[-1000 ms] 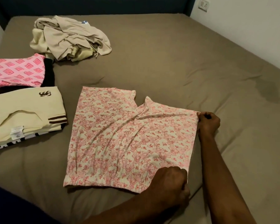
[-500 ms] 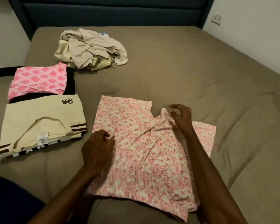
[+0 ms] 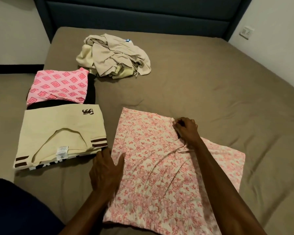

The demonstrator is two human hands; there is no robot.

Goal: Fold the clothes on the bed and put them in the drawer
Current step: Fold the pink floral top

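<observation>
Our right hand (image 3: 185,128) has its fingers curled, pinching the far edge of the floral garment (image 3: 153,163) at the top of the folded-over layer. Our left hand (image 3: 105,170) lies with fingers extended and flat, thumb spread, pressing the garment's left edge to the bed (image 3: 210,82); it grips nothing.

The floral garment lies in front of us, near the middle of the bed, with 1 layer folded across the other. The lower layer shows past the fold on the right side, so the edges are not aligned.

We judge the step in hand to be seating this first fold. To do it well:

1. We keep the flat left hand as an anchor so the lower layer does not creep.
2. We draw the pinched edge until the 2 far edges meet, then lay it down.
3. We sweep the diagonal wrinkles outward from the anchor toward the right (thin fabric like this will likely bunch if pushed toward the anchor).

Just left of the garment, touching or nearly touching our left fingertips, lies the folded cream shirt (image 3: 58,133). Beyond it sits the folded pink patterned piece (image 3: 58,85) on something black. Farther up the bed, well apart, the beige heap (image 3: 114,56) is still unfolded. No drawer is in view.
</observation>
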